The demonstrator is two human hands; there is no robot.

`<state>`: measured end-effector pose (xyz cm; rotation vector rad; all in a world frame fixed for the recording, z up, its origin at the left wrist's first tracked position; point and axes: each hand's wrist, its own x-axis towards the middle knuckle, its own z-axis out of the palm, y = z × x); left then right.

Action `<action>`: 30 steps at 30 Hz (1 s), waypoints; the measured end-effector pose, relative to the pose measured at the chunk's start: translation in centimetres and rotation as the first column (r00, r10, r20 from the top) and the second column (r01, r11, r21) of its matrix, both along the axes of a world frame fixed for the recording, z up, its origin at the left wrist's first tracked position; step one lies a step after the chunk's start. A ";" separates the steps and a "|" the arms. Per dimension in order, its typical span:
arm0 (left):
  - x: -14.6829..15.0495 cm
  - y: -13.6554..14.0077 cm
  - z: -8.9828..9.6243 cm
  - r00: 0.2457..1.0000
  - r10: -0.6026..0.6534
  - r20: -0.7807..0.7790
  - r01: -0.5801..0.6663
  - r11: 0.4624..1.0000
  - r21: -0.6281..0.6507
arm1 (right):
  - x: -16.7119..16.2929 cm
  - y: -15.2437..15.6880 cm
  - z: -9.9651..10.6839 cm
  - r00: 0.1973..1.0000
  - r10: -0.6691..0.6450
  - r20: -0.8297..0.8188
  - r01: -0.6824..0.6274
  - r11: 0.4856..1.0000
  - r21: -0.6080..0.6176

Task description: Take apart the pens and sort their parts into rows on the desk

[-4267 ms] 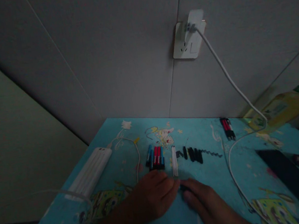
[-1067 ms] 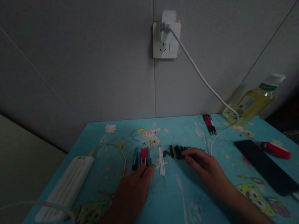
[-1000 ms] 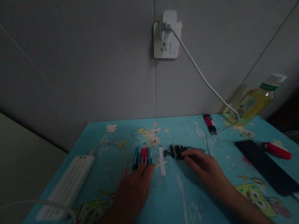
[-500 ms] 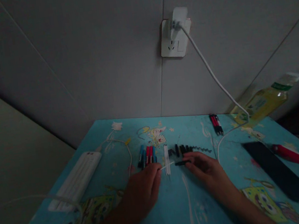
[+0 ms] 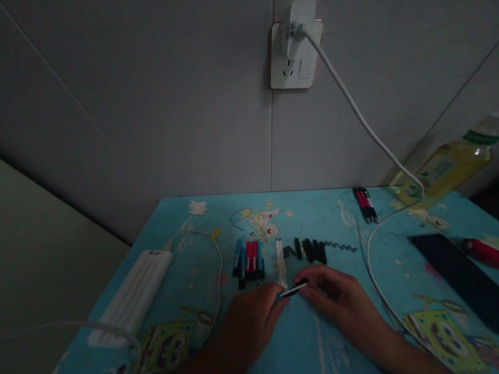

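Observation:
Between my two hands is a slender pen [image 5: 294, 290], dark with a white stripe along it. My left hand [image 5: 252, 315] is closed on its left end, where a bit of blue shows. The fingertips of my right hand [image 5: 337, 295] pinch its dark right end, partly hidden by the fingers. Just beyond my hands lie several thin white pen refills [image 5: 280, 262], side by side. Left of them is a group of blue and red pen barrels [image 5: 249, 257]. On their right, several short black pen caps or grips [image 5: 315, 250] stand in a row.
A white power strip [image 5: 130, 298] lies at left with its cable. On the right are a dark flat slab [image 5: 473, 280], a red-handled object [image 5: 492, 254], a small bundle of pens [image 5: 365, 204] and a yellow bottle [image 5: 453, 166]. A white cable [image 5: 359, 114] hangs from the wall socket [image 5: 294, 58].
My hands have come closer together and nearer to me. The thin white refill from my left hand and the black piece in my right now appear as one pen-like length. The view has shifted slightly.

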<state>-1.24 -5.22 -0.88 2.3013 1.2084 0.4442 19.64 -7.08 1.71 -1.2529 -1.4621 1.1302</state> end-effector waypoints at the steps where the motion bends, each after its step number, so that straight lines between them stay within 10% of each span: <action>1: -0.1 0.1 0.0 1.000 0.011 -0.012 -0.011 1.000 0.009 | 0.3 0.1 -0.1 0.999 -0.032 0.040 0.032 0.999 0.015; 6: -0.7 0.3 -0.2 0.998 0.056 -0.012 -0.056 0.997 0.048 | 2.6 1.1 -1.0 0.938 -0.243 0.248 0.179 0.950 0.255; 11: -1.3 0.2 -0.5 0.999 0.022 0.035 -0.023 0.999 0.042 | 3.8 2.6 -2.7 0.844 -0.292 0.451 0.060 0.885 0.461; 30: -1.1 0.4 0.6 1.000 0.005 0.012 -0.005 1.000 -0.020 | 1.5 3.5 -2.5 0.351 -0.381 0.856 -0.195 0.864 0.464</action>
